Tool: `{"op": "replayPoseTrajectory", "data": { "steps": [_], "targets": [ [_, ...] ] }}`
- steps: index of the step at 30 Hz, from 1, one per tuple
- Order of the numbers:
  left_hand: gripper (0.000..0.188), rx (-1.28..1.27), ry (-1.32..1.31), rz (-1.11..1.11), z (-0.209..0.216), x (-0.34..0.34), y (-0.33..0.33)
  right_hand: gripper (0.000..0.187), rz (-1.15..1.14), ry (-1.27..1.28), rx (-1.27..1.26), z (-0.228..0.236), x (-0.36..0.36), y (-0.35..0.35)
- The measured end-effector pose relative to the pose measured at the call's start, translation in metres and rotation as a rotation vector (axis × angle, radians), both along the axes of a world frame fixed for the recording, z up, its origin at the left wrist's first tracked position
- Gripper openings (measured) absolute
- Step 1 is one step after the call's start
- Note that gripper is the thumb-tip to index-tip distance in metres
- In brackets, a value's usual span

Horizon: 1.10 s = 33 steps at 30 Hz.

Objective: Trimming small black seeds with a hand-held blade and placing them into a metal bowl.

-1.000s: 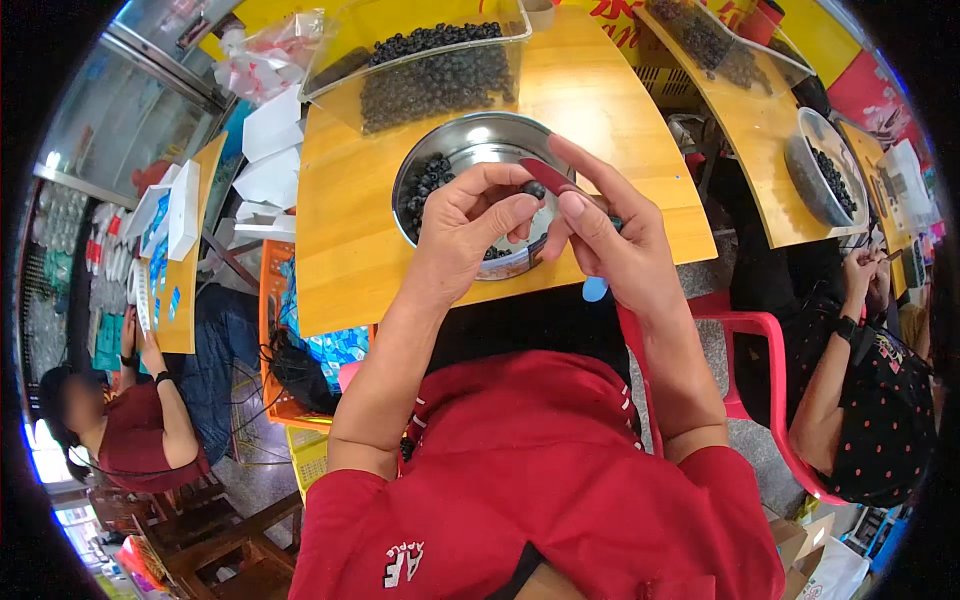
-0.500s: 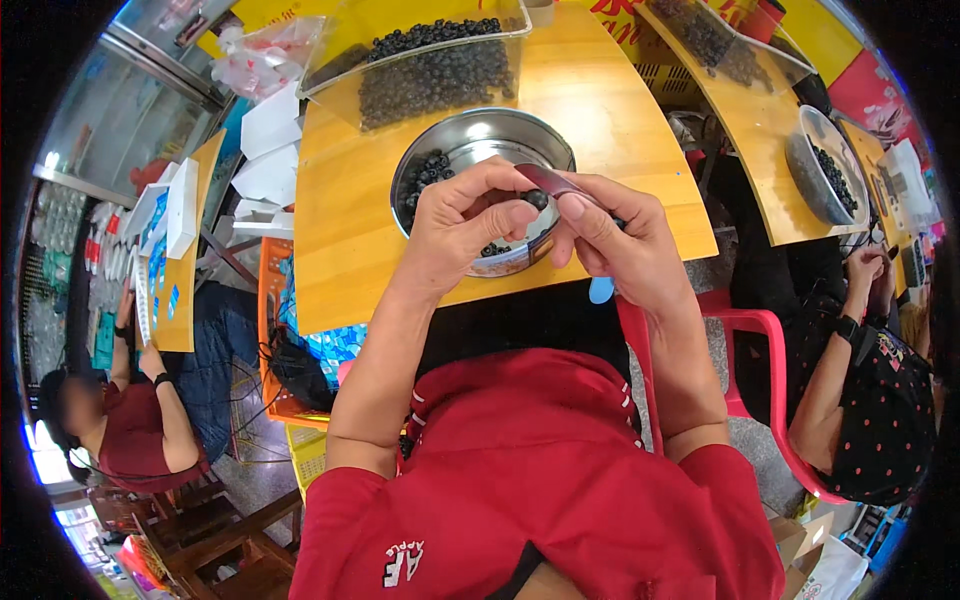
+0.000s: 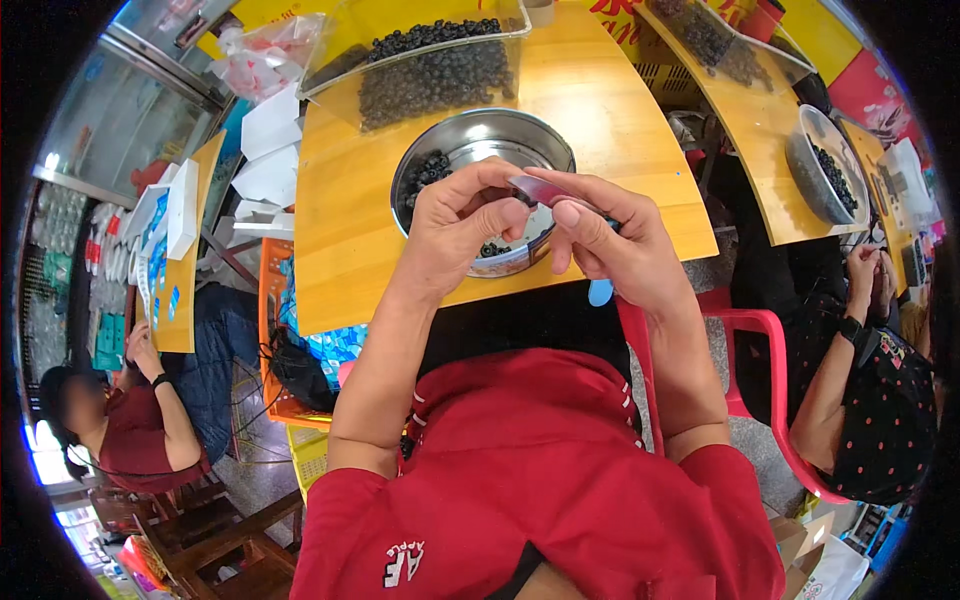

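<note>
My left hand (image 3: 455,225) pinches a small dark round fruit (image 3: 521,197) between thumb and fingers, just over the near side of a steel bowl (image 3: 560,150). In my right hand (image 3: 625,228) is a knife (image 3: 543,190), its shiny, purple-tinted blade against the fruit. My fingers hide most of the knife's grip, and a dark bit shows beside them. More dark round fruits (image 3: 430,170) lie along the bowl's left side and some at its near side. Below my right hand a blue rounded tip (image 3: 600,292) sticks out; I cannot tell what it belongs to.
A clear plastic bin (image 3: 440,85) of dark round fruits stands behind the bowl on the wooden table (image 3: 350,220). An orange crate (image 3: 270,330) is at the left. Co-workers sit on both sides; a clear bowl (image 3: 808,170) stands on the right table. A pink chair (image 3: 765,330) is beside me.
The blade has shifted slightly left and tilted, covering more of the fruit. My hands stay almost in place. The person at the left has drawn their hands together.
</note>
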State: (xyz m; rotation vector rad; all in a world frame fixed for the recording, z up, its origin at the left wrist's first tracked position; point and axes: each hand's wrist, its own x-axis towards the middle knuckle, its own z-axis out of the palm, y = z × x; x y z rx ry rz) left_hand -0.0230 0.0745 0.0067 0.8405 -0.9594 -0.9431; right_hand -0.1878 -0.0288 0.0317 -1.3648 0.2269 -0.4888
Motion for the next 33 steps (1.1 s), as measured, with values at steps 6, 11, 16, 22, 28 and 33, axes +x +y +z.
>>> {"op": "replayPoseTrajectory", "data": {
  "steps": [6, 11, 16, 22, 28, 33],
  "targets": [
    [0.024, -0.036, 0.181, -0.069, -0.004, -0.004, -0.003, 0.031, -0.064, 0.020, 0.035, -0.002, -0.002, 0.000],
    [0.024, 0.029, 0.094, 0.016, 0.004, -0.007, -0.004, 0.032, -0.116, -0.026, 0.097, 0.001, -0.001, 0.002],
    [0.022, -0.001, -0.229, 0.109, 0.014, -0.017, -0.002, 0.037, -0.312, 0.029, 0.064, -0.002, 0.007, 0.004],
    [0.023, -0.063, -0.462, 0.163, 0.013, -0.017, -0.003, 0.038, -0.287, 0.015, 0.136, -0.006, 0.005, 0.001],
    [0.018, -0.079, -0.572, 0.184, 0.016, -0.015, -0.002, 0.037, -0.238, 0.000, 0.160, -0.003, 0.004, 0.002],
    [0.017, -0.035, -0.210, 0.091, 0.009, -0.015, -0.003, 0.036, -0.191, -0.026, 0.237, -0.003, 0.005, 0.003]
  ]
}}
